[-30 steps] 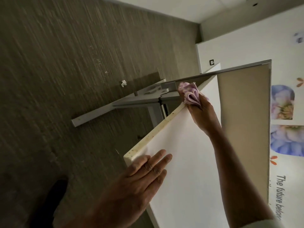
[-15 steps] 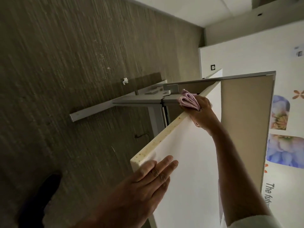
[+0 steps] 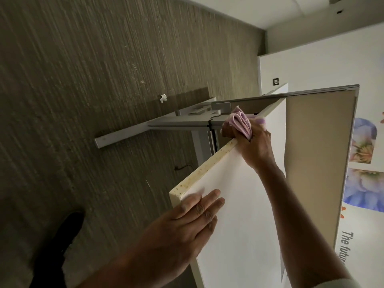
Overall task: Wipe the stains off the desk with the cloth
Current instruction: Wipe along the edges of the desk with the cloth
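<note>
Fingers (image 3: 257, 121) of the right hand (image 3: 253, 146) are clamping a bunched pink cloth (image 3: 241, 121) against the stained front edge (image 3: 207, 167) of a white desk (image 3: 245, 204), near its far end beside a beige partition panel (image 3: 318, 152). The left hand (image 3: 176, 231) is lying flat on the desk's near corner, its 4 fingers (image 3: 207, 202) together and extended, gripping nothing. Brown specks are dotting the edge between both hands. Below, a dark shoe (image 3: 60, 246) is standing on grey carpet (image 3: 83, 100), where a white paper scrap (image 3: 163, 98) is lying.
</note>
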A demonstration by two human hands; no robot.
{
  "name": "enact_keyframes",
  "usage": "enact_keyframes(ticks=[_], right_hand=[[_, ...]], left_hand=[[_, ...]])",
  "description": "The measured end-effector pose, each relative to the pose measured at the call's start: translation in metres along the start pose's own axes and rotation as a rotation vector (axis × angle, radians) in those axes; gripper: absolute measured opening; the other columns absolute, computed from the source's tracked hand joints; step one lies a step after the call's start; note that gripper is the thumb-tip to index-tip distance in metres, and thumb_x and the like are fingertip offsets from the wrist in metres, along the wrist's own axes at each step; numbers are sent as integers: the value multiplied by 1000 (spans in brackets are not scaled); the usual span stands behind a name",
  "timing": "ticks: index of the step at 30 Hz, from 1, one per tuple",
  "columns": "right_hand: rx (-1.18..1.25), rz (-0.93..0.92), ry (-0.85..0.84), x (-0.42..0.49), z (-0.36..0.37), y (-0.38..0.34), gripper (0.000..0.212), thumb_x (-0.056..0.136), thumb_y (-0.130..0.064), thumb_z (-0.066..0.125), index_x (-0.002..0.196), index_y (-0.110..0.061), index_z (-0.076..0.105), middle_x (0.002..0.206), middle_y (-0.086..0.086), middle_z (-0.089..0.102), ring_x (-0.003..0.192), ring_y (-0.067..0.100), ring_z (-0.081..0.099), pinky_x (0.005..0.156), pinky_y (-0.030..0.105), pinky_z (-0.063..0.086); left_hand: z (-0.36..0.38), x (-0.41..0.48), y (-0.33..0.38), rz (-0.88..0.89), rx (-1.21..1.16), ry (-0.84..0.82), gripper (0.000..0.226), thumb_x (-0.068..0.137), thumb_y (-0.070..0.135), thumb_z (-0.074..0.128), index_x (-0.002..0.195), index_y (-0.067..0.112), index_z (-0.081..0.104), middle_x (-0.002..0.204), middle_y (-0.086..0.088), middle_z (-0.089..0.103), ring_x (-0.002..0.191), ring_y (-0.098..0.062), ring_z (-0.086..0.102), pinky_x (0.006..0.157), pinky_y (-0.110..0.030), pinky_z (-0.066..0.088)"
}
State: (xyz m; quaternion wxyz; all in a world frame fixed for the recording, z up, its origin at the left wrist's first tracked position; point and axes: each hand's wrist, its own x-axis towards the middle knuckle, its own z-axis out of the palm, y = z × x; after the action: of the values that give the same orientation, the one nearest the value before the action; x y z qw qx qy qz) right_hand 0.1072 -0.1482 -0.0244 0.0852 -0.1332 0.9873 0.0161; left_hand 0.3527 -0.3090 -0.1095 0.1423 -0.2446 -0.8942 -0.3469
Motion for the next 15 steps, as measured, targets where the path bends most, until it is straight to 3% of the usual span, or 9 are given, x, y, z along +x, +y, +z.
enact_keyframes(ticks=[2, 6, 9, 11, 13, 15], right_hand=[[29, -12, -12, -7, 2, -4, 35, 98, -48, 59, 105, -17, 75, 99, 4, 67, 93, 29, 67, 67, 34, 54], [103, -76, -27, -28, 6, -21, 42, 99, -49, 52, 110, -15, 72, 105, 10, 64, 95, 28, 65, 74, 50, 57], [151, -147, -16, -46, 9, -38, 25, 100, -43, 50, 109, -27, 67, 108, -4, 61, 97, 26, 64, 78, 58, 54], [159, -138, -41, -58, 10, -47, 32, 100, -48, 47, 114, -28, 67, 112, -13, 57, 104, 23, 61, 85, 61, 51], [168, -122, -57, -72, 11, -59, 42, 97, -54, 46, 119, -24, 66, 114, -19, 59, 109, 13, 59, 91, 60, 49], [203, -137, -66, -86, 13, -72, 36, 96, -48, 48, 122, -29, 62, 116, -32, 56, 111, -2, 56, 94, 59, 48]], left_hand=[[-3, 0, -1, 2, -10, -25, 58, 79, 36, 81, 132, 16, 67, 149, -8, 54, 142, -28, 45, 120, -43, 20], [-1, -2, -1, 14, 34, -56, 62, 78, 36, 84, 134, 16, 65, 149, -8, 55, 142, -28, 47, 123, -45, 14], [5, -2, -3, 53, 24, -47, 58, 83, 36, 80, 135, 16, 63, 151, -8, 53, 144, -29, 45, 124, -46, 8], [8, -2, -6, 84, -28, -37, 52, 87, 36, 77, 133, 16, 64, 150, -7, 54, 144, -28, 46, 123, -45, 14], [10, -4, -9, 115, -85, -41, 49, 89, 36, 77, 132, 18, 64, 150, -6, 55, 144, -25, 46, 122, -43, 20], [8, -4, -13, 150, -130, -47, 47, 87, 35, 78, 130, 20, 65, 147, -4, 59, 142, -23, 49, 120, -42, 22]])
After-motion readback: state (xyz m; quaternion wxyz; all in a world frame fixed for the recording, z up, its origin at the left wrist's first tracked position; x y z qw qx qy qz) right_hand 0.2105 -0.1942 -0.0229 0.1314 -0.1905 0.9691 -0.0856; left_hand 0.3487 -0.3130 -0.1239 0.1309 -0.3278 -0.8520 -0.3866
